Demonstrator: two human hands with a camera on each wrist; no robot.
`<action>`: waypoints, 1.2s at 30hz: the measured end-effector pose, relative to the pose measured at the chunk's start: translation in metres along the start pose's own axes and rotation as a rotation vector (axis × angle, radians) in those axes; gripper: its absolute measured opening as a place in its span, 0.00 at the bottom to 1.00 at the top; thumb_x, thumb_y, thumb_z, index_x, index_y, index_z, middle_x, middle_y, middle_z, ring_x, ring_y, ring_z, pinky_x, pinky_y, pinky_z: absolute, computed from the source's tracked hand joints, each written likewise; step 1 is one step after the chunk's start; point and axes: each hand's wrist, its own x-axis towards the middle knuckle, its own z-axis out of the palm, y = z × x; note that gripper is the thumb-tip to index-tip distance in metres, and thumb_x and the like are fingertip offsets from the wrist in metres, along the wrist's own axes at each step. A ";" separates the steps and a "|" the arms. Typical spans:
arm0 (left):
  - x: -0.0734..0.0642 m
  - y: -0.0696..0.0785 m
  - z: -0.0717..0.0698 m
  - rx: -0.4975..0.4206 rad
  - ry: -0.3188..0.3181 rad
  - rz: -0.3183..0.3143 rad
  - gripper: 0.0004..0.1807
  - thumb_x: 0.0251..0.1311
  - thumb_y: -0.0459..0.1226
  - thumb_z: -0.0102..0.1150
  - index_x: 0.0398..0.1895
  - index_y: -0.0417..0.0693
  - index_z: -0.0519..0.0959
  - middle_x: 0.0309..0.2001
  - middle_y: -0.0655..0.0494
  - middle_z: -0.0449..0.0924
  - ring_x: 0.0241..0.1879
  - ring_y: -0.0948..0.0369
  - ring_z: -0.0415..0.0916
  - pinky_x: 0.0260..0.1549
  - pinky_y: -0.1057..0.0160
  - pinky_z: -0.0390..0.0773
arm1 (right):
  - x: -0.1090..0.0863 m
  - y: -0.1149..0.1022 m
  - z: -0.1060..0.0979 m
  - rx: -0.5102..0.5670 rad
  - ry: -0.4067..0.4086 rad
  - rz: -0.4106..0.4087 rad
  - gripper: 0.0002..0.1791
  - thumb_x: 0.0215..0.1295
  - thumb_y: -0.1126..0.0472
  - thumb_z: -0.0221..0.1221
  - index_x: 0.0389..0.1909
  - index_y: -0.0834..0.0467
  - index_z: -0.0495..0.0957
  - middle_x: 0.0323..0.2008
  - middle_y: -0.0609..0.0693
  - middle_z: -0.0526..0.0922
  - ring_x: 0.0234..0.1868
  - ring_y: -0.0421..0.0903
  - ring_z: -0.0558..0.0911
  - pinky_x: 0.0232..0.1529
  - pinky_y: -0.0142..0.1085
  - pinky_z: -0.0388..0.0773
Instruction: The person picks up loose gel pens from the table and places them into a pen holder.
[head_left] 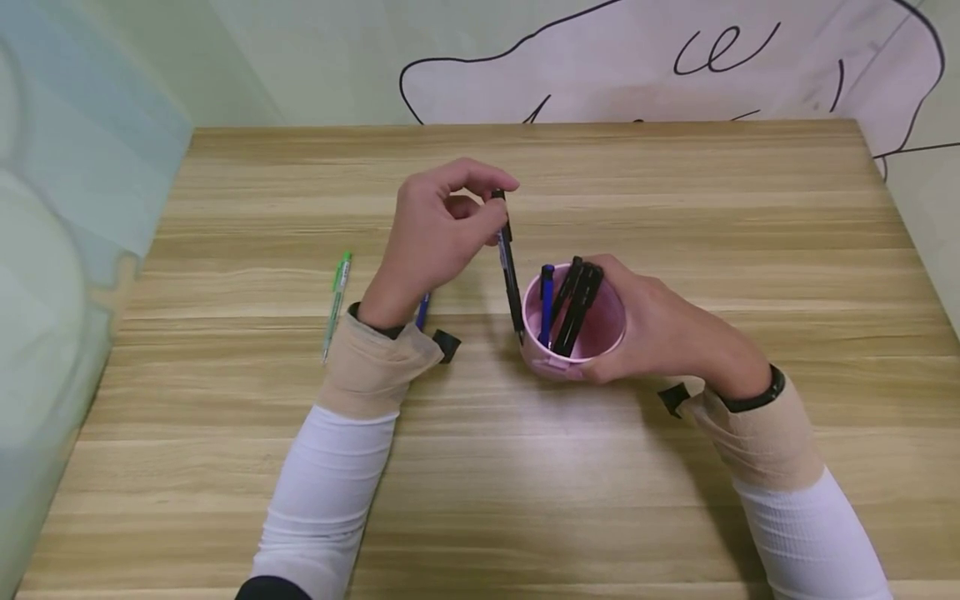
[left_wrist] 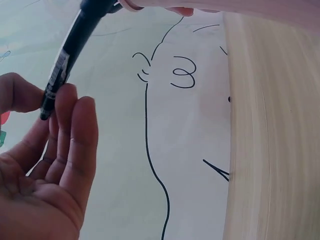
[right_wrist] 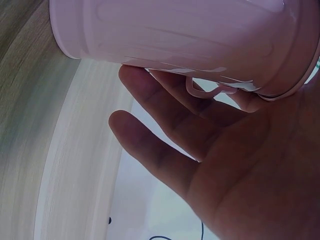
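Between thumb and fingers, my left hand [head_left: 438, 221] pinches a black pen [head_left: 509, 271] near its upper end. The pen hangs nearly upright, its lower tip right by the left rim of a pink cup [head_left: 542, 360]. In the left wrist view the same pen [left_wrist: 62, 65] slants up from the fingertips, with a pale printed label. My right hand [head_left: 652, 325] grips the cup from its right side, thumb at the front. In the right wrist view the cup's wall [right_wrist: 175, 35] lies against the fingers. A blue pen [head_left: 547, 304] and several black pens [head_left: 577, 312] stand inside the cup.
A green pen [head_left: 337, 304] lies on the wooden table [head_left: 525, 492] left of my left wrist. Partly hidden behind that wrist is a blue pen [head_left: 423, 310]. A wall with line drawings [head_left: 525, 83] borders the table's far edge.
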 end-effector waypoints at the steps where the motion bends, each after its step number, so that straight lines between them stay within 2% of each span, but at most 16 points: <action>1: 0.000 -0.001 0.000 -0.009 0.010 0.012 0.11 0.61 0.27 0.56 0.42 0.40 0.86 0.31 0.50 0.78 0.16 0.55 0.74 0.19 0.64 0.75 | 0.000 0.000 0.000 0.000 -0.001 0.000 0.54 0.40 0.54 0.81 0.69 0.52 0.61 0.52 0.48 0.79 0.48 0.49 0.80 0.48 0.46 0.81; 6: 0.001 -0.003 0.000 -0.055 0.052 0.085 0.11 0.60 0.26 0.55 0.40 0.38 0.86 0.30 0.49 0.78 0.15 0.55 0.75 0.15 0.65 0.71 | 0.000 0.000 0.000 -0.004 0.000 -0.005 0.53 0.40 0.54 0.80 0.69 0.51 0.61 0.52 0.48 0.79 0.49 0.49 0.80 0.48 0.47 0.80; 13: 0.002 -0.004 0.000 -0.098 0.116 0.162 0.10 0.59 0.25 0.56 0.39 0.36 0.86 0.30 0.47 0.78 0.15 0.55 0.75 0.18 0.62 0.78 | 0.001 0.000 0.001 -0.008 0.007 -0.007 0.54 0.39 0.53 0.81 0.69 0.52 0.61 0.53 0.49 0.79 0.49 0.49 0.80 0.49 0.47 0.80; 18: 0.002 -0.003 -0.003 -0.094 0.165 0.238 0.09 0.58 0.26 0.57 0.39 0.32 0.85 0.30 0.45 0.79 0.18 0.51 0.76 0.18 0.63 0.77 | 0.001 0.000 0.001 -0.017 0.012 -0.002 0.54 0.39 0.53 0.81 0.69 0.54 0.62 0.53 0.49 0.79 0.49 0.49 0.80 0.48 0.46 0.81; 21: 0.003 -0.002 -0.004 -0.107 0.180 0.263 0.10 0.57 0.26 0.58 0.39 0.31 0.85 0.30 0.43 0.79 0.19 0.52 0.77 0.20 0.62 0.79 | 0.002 0.000 0.001 -0.015 0.009 -0.001 0.54 0.39 0.53 0.81 0.69 0.53 0.62 0.53 0.49 0.79 0.49 0.49 0.80 0.48 0.46 0.81; 28: 0.003 -0.002 -0.004 -0.177 0.170 0.290 0.10 0.59 0.25 0.59 0.42 0.28 0.84 0.31 0.43 0.79 0.19 0.53 0.79 0.25 0.59 0.83 | 0.002 0.000 0.001 -0.022 0.016 -0.013 0.54 0.38 0.56 0.80 0.69 0.51 0.62 0.53 0.48 0.80 0.49 0.48 0.80 0.49 0.46 0.79; 36: 0.000 -0.001 0.004 -0.087 0.117 0.389 0.10 0.57 0.24 0.62 0.42 0.30 0.84 0.33 0.46 0.80 0.23 0.55 0.81 0.25 0.62 0.82 | 0.001 0.000 0.001 -0.032 0.032 -0.039 0.54 0.36 0.56 0.81 0.68 0.47 0.64 0.51 0.45 0.81 0.49 0.44 0.80 0.52 0.46 0.77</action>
